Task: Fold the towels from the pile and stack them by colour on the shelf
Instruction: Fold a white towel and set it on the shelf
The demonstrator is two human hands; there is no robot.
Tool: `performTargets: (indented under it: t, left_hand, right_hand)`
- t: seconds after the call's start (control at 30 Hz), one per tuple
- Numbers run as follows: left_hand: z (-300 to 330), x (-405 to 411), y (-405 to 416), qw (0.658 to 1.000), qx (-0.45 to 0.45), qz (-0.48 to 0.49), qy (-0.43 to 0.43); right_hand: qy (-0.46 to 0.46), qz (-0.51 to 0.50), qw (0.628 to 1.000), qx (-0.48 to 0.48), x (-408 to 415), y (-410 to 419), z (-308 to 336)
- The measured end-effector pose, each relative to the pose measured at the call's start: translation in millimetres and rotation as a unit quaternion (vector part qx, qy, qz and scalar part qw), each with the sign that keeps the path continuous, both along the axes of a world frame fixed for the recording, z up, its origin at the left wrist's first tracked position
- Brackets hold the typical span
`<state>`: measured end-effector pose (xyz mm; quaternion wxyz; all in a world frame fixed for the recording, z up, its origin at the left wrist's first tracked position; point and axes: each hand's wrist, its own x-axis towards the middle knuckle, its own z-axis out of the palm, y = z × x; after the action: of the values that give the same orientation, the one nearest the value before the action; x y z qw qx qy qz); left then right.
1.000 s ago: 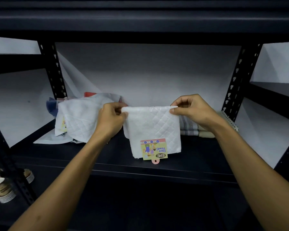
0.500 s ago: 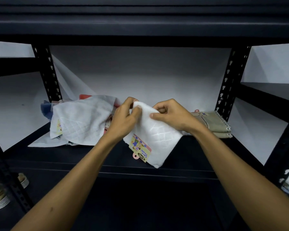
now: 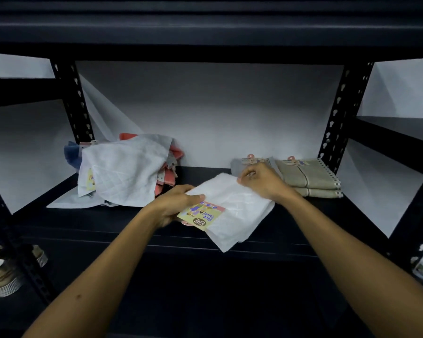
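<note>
- Your left hand [image 3: 178, 206]: grips the near-left edge of the white towel [image 3: 232, 211], thumb on top beside its printed label [image 3: 202, 215].
- Your right hand [image 3: 261, 181]: fingers curled, pinching the towel's far corner.
- White towel: folded, at the shelf [image 3: 132, 230] front edge, one corner hanging past it.
- Unfolded pile [image 3: 125, 169]: shelf's left rear corner; white on top, red and blue beneath.
- Folded beige towels [image 3: 310, 179]: stacked at the right rear corner; a grey folded towel [image 3: 239, 164] just beside them.
</note>
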<state>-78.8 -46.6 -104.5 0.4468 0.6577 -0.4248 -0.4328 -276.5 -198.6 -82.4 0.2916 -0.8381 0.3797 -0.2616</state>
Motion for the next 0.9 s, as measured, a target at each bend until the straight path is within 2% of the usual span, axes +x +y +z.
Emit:
performTargets:
  t: [0.07, 0.13, 0.23, 0.33, 0.43, 0.5, 0.63, 0.8, 0.9]
  left_hand:
    - [-8, 1, -4, 0.998, 0.037, 0.045, -0.03]
    - [-15, 3, -6, 0.995, 0.054, 0.08, -0.024]
    - [-17, 8, -9, 0.992, 0.056, 0.114, 0.006]
    - [-15, 6, -11, 0.988, 0.054, 0.129, 0.072]
    - [-8, 0, -13, 0.968, 0.038, 0.139, 0.204]
    - [-3, -2, -15, 0.952, 0.015, 0.139, 0.274]
    - [8, -3, -21, 0.943, -0.012, 0.149, 0.296]
    - [18, -9, -18, 0.924, -0.007, 0.131, 0.359]
    - [28, -13, -17, 0.902, -0.011, 0.117, 0.415]
  right_hand:
    - [0.009, -0.024, 1.0, -0.005, 4, -2, -16]
    - [0.049, -0.027, 0.997, -0.05, 3, 4, -25]
    - [0.05, 0.053, 0.993, -0.09, -3, 19, -34]
    - [0.038, 0.132, 0.985, -0.103, -8, 41, -41]
    - [0.019, 0.162, 0.979, -0.122, -15, 62, -46]
    - [0.04, 0.185, 0.974, -0.122, -21, 70, -47]
    - [0.072, 0.164, 0.979, -0.1, -28, 59, -51]
    - [0.037, 0.114, 0.988, -0.1, -34, 46, -52]
    - [-0.084, 0.094, 0.99, -0.06, -26, 49, -52]
